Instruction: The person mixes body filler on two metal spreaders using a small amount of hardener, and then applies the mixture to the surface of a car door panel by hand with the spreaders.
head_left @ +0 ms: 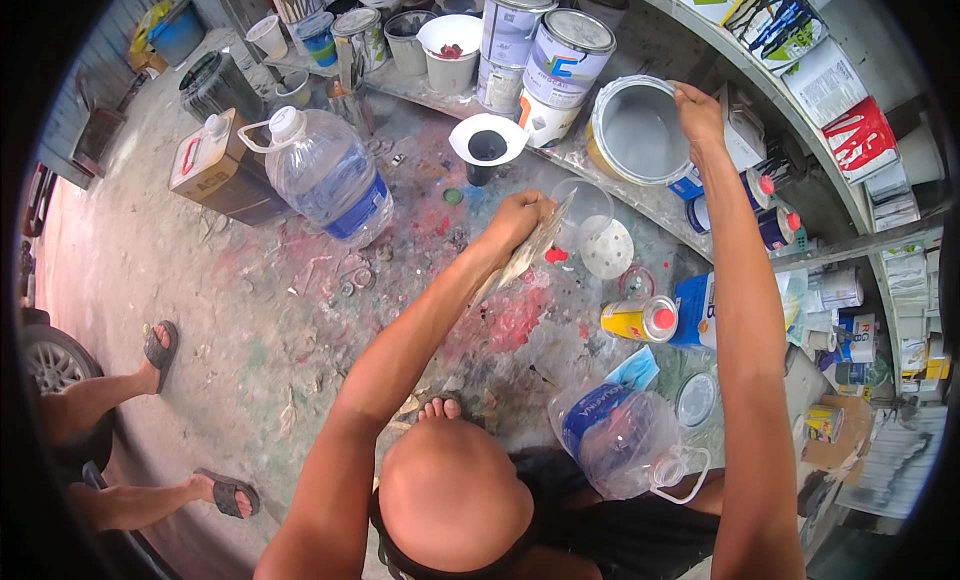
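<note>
My left hand [522,220] is closed around a flat, paint-stained greyish piece [530,252], whose material I cannot make out. Right beside its fingers is a clear plastic cup [590,208]; whether the hand touches it is unclear. With fingers over the rim, my right hand [700,118] grips an open paint can [640,130] with grey paint inside, at the shelf edge. A pale disc with holes [607,250] lies below the cup. Left of the can, a white paper strainer [512,130] sits on a dark cup.
Stacked paint cans [566,60] line the low shelf [440,100]. Large plastic bottles [330,180] and a yellow can [638,319] stand around the paint-splashed floor [400,290]. Another clear bottle [620,435] lies near my knee. Another person's sandalled feet [158,355] are at left.
</note>
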`<state>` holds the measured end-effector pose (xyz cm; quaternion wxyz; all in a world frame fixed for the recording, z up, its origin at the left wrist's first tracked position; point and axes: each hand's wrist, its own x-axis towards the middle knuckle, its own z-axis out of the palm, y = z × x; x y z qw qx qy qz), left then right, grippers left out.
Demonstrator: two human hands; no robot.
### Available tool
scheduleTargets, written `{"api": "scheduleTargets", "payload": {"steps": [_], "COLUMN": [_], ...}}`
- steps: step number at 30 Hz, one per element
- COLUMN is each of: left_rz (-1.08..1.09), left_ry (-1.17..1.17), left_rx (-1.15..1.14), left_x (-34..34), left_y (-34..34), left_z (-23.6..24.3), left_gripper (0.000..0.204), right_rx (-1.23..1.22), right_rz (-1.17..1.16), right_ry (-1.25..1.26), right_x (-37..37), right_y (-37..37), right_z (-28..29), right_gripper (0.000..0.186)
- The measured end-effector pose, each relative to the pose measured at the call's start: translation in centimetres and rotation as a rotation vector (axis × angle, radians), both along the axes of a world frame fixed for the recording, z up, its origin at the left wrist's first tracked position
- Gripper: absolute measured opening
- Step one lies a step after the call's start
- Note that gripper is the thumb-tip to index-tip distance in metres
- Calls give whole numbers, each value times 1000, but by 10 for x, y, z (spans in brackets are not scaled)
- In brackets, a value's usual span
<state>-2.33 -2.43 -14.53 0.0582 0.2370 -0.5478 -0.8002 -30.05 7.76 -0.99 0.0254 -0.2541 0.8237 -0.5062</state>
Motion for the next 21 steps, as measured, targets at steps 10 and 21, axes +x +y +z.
{"api": "scheduleTargets", "payload": {"steps": [10,21], "left_rz": [-34,7], "left_ry": [-103,-52], "left_rx": [37,-61], "left_x": [16,25], "left_y": [3,16], "left_z": [12,-31], "left_gripper": [36,34], "right_rx": [-148,-14], "right_rz": [25,67], "right_ry": [-170,-23], "right_x": [6,60], "right_y": [4,13], "right_z": [-8,-7], "right_gripper": [26,35]}}
